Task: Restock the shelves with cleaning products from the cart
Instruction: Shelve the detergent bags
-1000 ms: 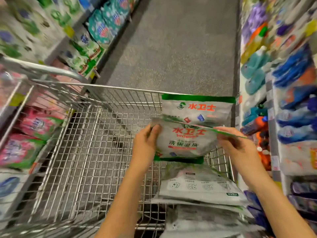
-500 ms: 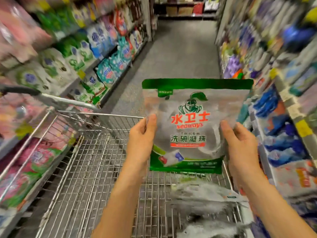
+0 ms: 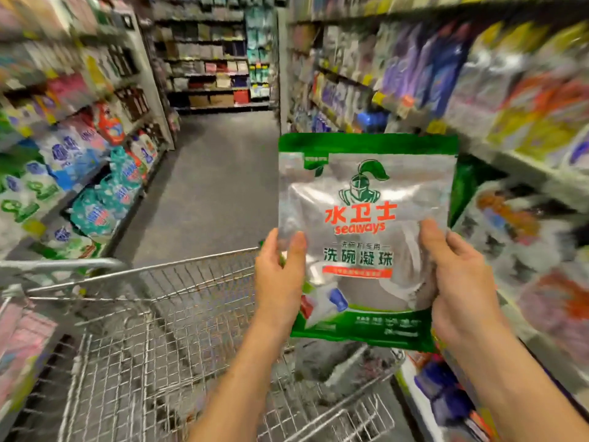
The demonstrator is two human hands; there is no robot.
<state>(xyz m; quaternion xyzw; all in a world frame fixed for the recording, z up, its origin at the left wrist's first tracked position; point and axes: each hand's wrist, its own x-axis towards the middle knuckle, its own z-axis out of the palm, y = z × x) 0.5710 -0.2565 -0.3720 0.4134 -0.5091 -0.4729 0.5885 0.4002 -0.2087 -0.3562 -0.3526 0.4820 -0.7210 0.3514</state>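
A silver and green detergent pouch (image 3: 366, 199) with a knight logo and red lettering stands upright in front of me, above the wire cart (image 3: 143, 339). My left hand (image 3: 280, 279) grips its lower left edge. My right hand (image 3: 459, 282) grips its lower right edge, thumb on the front. A second pouch seems to sit behind the first, its green edge showing at the right. Blurred grey packs lie in the cart's right corner below the pouch.
Stocked shelves (image 3: 510, 100) run along the right, close to the pouch, with bottles and bags. More shelves (image 3: 79, 161) of detergent bags line the left. A grey aisle floor (image 3: 207, 186) stretches ahead to a far shelving unit (image 3: 216, 59).
Both hands have lifted the pouch out of the cart, raised it upright and carried it to the right toward the shelves. My view has tilted up along the aisle.
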